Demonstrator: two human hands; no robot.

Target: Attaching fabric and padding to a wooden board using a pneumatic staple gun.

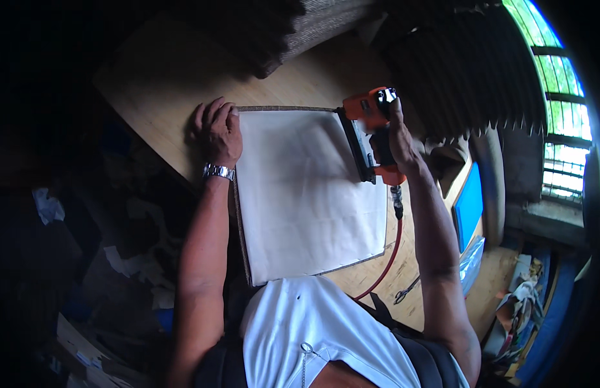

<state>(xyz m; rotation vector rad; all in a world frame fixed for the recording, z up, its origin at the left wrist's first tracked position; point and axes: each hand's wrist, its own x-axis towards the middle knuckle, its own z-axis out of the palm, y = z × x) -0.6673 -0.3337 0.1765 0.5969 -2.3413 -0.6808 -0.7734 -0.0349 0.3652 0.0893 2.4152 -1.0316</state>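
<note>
A flat panel with white cloth on its face and a brown fabric border lies on the wooden table in front of me. At its far left corner rests my left hand, a metal-banded watch on the wrist. Its fingers are spread over the corner and the edge; the thumb is hidden. My right hand is closed round the handle of an orange and black pneumatic stapler. The stapler's nose is at the panel's far right corner. A red air hose runs from it toward me.
Scissors lie on the table beside my right forearm. A blue flat board is farther right. Dark ribbed fabric hangs or lies along the far side. Fabric scraps are piled at the lower right, near a barred window.
</note>
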